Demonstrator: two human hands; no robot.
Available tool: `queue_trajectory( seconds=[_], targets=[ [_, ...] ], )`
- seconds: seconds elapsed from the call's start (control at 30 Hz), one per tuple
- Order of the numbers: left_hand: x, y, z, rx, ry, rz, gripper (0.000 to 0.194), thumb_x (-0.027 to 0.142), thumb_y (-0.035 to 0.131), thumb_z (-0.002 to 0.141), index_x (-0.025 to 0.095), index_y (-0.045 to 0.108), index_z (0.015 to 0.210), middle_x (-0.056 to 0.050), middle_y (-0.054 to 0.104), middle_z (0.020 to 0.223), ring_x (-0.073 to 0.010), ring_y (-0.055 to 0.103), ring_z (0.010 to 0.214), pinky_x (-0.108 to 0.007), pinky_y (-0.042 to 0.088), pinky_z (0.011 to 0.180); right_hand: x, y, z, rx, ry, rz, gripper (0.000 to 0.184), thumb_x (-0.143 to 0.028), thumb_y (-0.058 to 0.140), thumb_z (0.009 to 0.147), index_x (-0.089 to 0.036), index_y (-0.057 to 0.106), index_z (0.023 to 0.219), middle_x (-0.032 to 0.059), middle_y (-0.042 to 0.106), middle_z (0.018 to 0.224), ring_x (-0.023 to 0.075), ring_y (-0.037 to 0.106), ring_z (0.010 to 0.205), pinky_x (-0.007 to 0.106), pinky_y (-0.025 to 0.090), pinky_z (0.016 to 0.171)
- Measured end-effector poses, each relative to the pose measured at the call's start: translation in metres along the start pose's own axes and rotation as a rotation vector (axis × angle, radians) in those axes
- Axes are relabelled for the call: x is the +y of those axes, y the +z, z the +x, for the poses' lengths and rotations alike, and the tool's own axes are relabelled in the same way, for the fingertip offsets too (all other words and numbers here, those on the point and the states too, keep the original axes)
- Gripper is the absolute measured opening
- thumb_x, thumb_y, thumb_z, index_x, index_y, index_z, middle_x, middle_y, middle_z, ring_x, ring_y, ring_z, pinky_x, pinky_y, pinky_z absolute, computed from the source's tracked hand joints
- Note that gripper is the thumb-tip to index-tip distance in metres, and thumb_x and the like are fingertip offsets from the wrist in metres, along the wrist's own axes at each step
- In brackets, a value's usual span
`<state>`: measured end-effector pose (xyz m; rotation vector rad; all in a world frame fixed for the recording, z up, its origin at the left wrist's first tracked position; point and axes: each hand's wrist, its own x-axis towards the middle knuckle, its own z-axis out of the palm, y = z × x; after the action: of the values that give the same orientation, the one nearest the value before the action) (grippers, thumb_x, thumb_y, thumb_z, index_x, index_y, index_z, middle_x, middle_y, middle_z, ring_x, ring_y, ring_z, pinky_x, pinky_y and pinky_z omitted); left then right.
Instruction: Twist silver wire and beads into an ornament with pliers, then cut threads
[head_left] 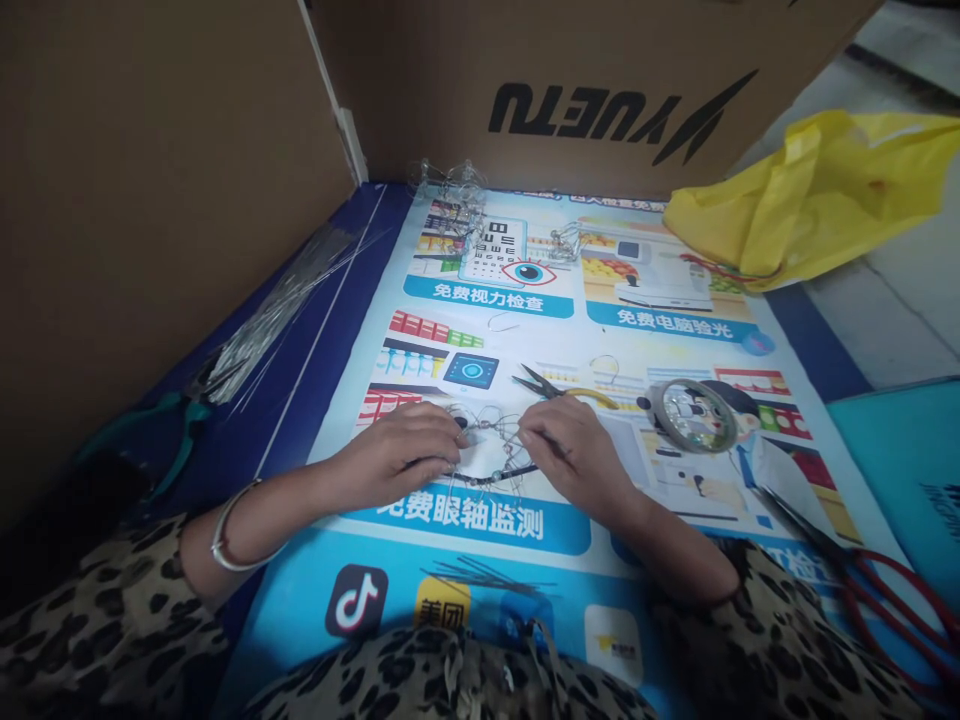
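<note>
My left hand (405, 450) and my right hand (574, 455) rest side by side on a printed poster mat (480, 530), both with fingers curled round a small beaded wire piece (491, 445) held between them. Thin wire loops and a dark beaded strand stick out between the fingertips. A silver bangle (225, 535) sits on my left wrist. Small pliers with yellow handles (559, 390) lie just beyond my right hand.
A round clear container of beads (694, 415) lies right of the pliers. A bundle of thin wires (270, 320) and teal-handled pliers (161, 425) lie at left. Red-handled scissors (877, 590) are at right. Finished wire pieces (457, 195), a yellow bag (810, 195) and cardboard walls (150, 200) stand behind.
</note>
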<state>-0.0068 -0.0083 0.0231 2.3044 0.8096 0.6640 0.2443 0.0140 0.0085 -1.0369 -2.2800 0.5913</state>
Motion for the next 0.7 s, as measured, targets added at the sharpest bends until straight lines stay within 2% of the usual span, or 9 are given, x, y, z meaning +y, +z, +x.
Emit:
queue_trajectory(
  seconds=[0.4, 0.6, 0.7],
  targets=[
    [-0.001, 0.012, 0.003, 0.116, 0.020, 0.007, 0.010, 0.014, 0.052, 0.086, 0.017, 0.062, 0.086, -0.004, 0.066, 0.080, -0.0155, 0.058, 0.082, -0.034, 0.046, 0.082, -0.001, 0.000, 0.000, -0.010, 0.016, -0.019, 0.012, -0.021, 0.049, 0.085, -0.019, 0.056, 0.075, 0.0029, 0.064, 0.079, 0.0163, 0.054, 0.077, 0.032, 0.036, 0.073],
    [0.008, 0.024, 0.004, 0.225, -0.142, 0.068, 0.010, 0.012, 0.055, 0.082, 0.016, 0.062, 0.077, -0.004, 0.063, 0.074, -0.0169, 0.055, 0.079, -0.032, 0.044, 0.072, -0.001, 0.001, -0.001, -0.023, 0.026, -0.037, 0.013, -0.022, 0.049, 0.085, -0.019, 0.056, 0.075, 0.0030, 0.064, 0.081, 0.0168, 0.053, 0.078, 0.032, 0.034, 0.074],
    [0.011, 0.028, 0.004, 0.242, -0.172, 0.069, 0.010, 0.013, 0.055, 0.081, 0.016, 0.061, 0.074, -0.003, 0.061, 0.073, -0.0170, 0.053, 0.079, -0.031, 0.043, 0.070, -0.001, 0.001, -0.001, -0.028, 0.030, -0.042, 0.013, -0.023, 0.049, 0.085, -0.019, 0.056, 0.076, 0.0031, 0.064, 0.081, 0.0171, 0.053, 0.078, 0.032, 0.034, 0.074]
  ],
)
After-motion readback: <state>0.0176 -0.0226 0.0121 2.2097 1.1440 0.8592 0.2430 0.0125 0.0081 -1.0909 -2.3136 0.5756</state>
